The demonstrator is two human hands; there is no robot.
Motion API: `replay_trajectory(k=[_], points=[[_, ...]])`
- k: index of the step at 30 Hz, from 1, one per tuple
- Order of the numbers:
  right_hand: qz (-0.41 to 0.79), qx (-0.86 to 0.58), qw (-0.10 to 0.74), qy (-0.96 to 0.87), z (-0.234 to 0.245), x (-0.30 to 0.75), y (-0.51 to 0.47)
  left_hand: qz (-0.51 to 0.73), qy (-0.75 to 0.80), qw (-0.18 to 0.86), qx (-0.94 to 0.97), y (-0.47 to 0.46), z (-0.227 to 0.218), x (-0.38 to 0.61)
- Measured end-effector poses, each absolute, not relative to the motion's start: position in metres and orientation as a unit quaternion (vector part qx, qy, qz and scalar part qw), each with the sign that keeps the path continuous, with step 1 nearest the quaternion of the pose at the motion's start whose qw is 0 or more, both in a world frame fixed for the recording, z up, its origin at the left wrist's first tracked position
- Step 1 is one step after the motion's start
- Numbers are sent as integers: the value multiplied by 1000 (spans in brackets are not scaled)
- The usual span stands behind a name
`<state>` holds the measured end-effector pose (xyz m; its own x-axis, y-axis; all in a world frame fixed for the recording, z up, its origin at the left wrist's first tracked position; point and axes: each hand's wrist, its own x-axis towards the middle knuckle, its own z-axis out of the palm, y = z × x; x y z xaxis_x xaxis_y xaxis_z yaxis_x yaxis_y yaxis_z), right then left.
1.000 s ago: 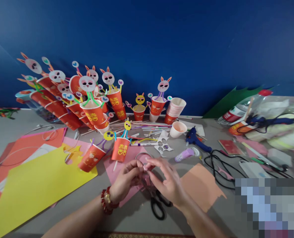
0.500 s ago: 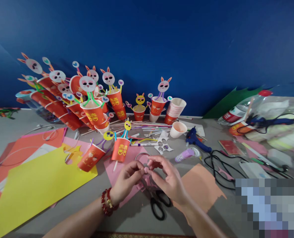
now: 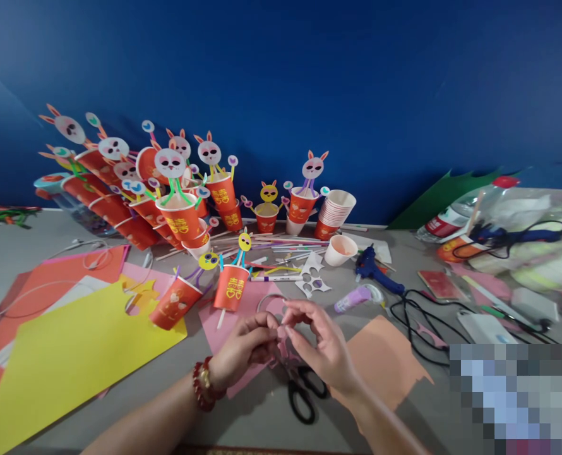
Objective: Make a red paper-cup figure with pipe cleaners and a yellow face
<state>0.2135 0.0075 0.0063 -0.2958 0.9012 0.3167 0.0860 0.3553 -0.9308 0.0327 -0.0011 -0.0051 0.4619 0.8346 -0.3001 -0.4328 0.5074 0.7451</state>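
My left hand (image 3: 243, 347), with a red bead bracelet at the wrist, and my right hand (image 3: 321, 344) meet over the pink paper sheet (image 3: 224, 322). Both pinch a small pink paper piece (image 3: 281, 333) between their fingertips. Black-handled scissors (image 3: 302, 385) lie on the table just below my hands. A red paper cup with a yellow chick head (image 3: 231, 285) stands right behind my left hand, and another red cup (image 3: 173, 302) lies tilted to its left.
Many red cups with paper bunny heads (image 3: 177, 208) crowd the back left by the blue wall. Yellow (image 3: 67, 354) and orange (image 3: 58, 272) sheets lie at left. A blue glue gun (image 3: 373, 265), glue stick (image 3: 354, 297), black cables (image 3: 418, 316) and a tan sheet (image 3: 380, 360) sit at right.
My hands stay together on the small pink piece; the fingers have shifted slightly and the piece sits a little lower. The view has tipped down a touch.
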Motion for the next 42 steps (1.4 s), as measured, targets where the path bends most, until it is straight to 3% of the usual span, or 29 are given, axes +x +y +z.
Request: replay_trajectory(k=[12, 23, 26, 29, 32, 34, 37, 42], points=[[514, -321, 450, -656, 4, 213, 11, 341, 255, 866, 264, 4, -2, 30], [552, -355, 494, -570, 4, 211, 19, 330, 323, 837, 293, 11, 12, 21], [571, -386, 511, -514, 5, 213, 26, 377, 434, 725, 379, 16, 28, 5], [603, -396, 516, -462, 6, 215, 31, 397, 560, 501, 526, 25, 41, -20], [625, -395, 516, -433, 6, 215, 31, 313, 661, 241, 638, 35, 46, -43], [631, -394, 516, -425, 6, 215, 30, 221, 714, 134, 651, 40, 47, -51], [634, -389, 517, -423, 6, 215, 29, 97, 757, 76, 642, 46, 51, -47], [627, -393, 526, -420, 8, 217, 31, -12, 748, 72, 660, 54, 59, -29]])
